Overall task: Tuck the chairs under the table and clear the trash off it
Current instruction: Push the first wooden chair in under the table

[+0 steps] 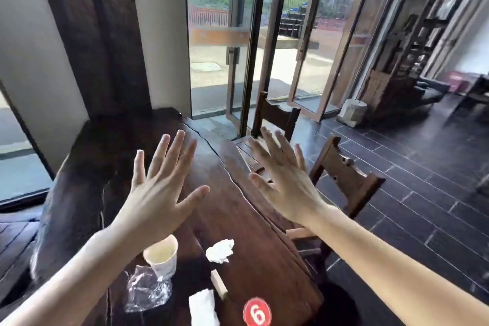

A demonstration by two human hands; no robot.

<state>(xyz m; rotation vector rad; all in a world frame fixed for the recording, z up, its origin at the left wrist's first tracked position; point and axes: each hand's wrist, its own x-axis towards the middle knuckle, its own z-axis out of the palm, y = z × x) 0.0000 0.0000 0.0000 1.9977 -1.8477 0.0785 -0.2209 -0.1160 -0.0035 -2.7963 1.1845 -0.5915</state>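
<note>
My left hand (161, 188) and my right hand (285, 180) are raised above the dark wooden table (238, 219), fingers spread, holding nothing. On the near end of the table lie a paper cup (162, 255), crumpled clear plastic (145, 290), a crumpled white tissue (220, 251), a flat white napkin (202, 308) and a small wooden block (218, 284). Two dark wooden chairs stand along the table's right side, the near chair (346, 180) and the far chair (275, 114), both pulled out from the table.
A red round tag with the number 6 (257, 312) sits at the table's near edge. Glass doors (238, 34) stand beyond the far chair. A stone block (353, 111) and wooden shelving (412, 42) are at the right over dark floor tiles.
</note>
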